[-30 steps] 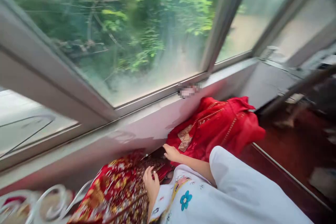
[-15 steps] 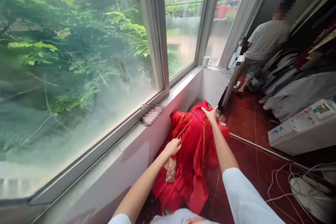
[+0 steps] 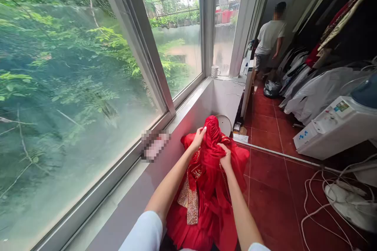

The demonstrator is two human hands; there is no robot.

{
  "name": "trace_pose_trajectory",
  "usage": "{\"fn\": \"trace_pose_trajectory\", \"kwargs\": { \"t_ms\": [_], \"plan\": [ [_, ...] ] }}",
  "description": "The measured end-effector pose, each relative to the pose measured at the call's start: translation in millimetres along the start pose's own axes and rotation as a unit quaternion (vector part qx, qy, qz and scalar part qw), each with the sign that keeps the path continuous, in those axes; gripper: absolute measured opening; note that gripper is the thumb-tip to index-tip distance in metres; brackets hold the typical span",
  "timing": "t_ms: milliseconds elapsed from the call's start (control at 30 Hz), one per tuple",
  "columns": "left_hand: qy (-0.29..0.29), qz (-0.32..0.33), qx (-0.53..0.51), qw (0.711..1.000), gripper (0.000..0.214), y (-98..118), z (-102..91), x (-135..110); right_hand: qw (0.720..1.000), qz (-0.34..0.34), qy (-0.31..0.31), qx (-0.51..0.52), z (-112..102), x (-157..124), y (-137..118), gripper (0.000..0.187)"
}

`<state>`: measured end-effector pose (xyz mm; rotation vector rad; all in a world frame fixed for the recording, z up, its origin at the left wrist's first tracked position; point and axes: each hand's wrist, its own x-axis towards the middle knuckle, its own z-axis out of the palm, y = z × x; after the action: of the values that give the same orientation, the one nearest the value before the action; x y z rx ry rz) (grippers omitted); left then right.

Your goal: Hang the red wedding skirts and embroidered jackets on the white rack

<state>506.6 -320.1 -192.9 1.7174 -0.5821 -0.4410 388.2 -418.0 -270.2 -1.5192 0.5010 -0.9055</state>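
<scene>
A red garment point(image 3: 210, 188) with gold-patterned trim hangs in gathered folds in front of me, spreading down toward the floor. Its upper part is bunched into a rounded bundle. On the left side of that bundle, my left hand point(image 3: 199, 137) is closed with the fabric pinched in its fingers. My right hand point(image 3: 225, 156) grips the cloth on the other side, slightly lower. A gold embroidered panel point(image 3: 192, 206) dangles below my left forearm. Whatever lies beneath the garment is hidden.
A window sill point(image 3: 188, 113) runs along my left, with a blurred-out item and a cup point(image 3: 215, 71) on it. Ahead right, a person point(image 3: 269, 39) stands by hanging clothes point(image 3: 315, 90). A white water dispenser point(image 3: 326, 129) and tangled cables point(image 3: 312, 200) lie at right.
The garment's top has been gathered into a bundle. My left hand has moved up and forward to it, and my right hand has come lower and inward. The person has moved farther away.
</scene>
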Motion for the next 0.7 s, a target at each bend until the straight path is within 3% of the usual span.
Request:
{"fn": "trace_pose_trajectory", "kwargs": {
  "t_ms": [100,233,333,467,533,567,633,667,700],
  "plan": [
    [-0.041,-0.034,-0.046,0.998,0.049,11,-10.2,-17,1.000,-0.026,-0.017,-0.003,-8,-44,-14,0.023],
    [-0.070,-0.015,-0.106,0.992,0.031,24,-40.0,-63,0.997,-0.025,-0.045,-0.057,-33,-88,-32,0.031],
    [-0.006,0.014,-0.145,0.989,0.030,34,-74.5,-100,0.995,0.020,-0.058,-0.079,-57,-102,-48,0.039],
    [0.151,0.054,-0.183,0.970,0.031,48,-130.0,-154,0.995,0.090,-0.023,-0.044,-91,-103,-76,0.052],
    [0.238,0.072,-0.181,0.951,0.031,56,-153.8,-185,0.983,0.135,-0.117,-0.038,-110,-99,-87,0.056],
    [0.278,0.078,-0.174,0.942,0.031,60,-162.7,-201,0.961,0.164,-0.217,-0.040,-117,-95,-90,0.058],
    [0.337,0.086,-0.152,0.925,0.030,68,-172.1,-232,0.888,0.222,-0.397,-0.067,-119,-88,-86,0.063],
    [0.355,0.087,-0.138,0.921,0.028,71,-172.4,-246,0.857,0.237,-0.450,-0.090,-111,-87,-80,0.067],
    [0.370,0.088,-0.125,0.916,0.025,75,-169.8,-258,0.861,0.235,-0.432,-0.130,-95,-90,-71,0.070]
  ]
}}
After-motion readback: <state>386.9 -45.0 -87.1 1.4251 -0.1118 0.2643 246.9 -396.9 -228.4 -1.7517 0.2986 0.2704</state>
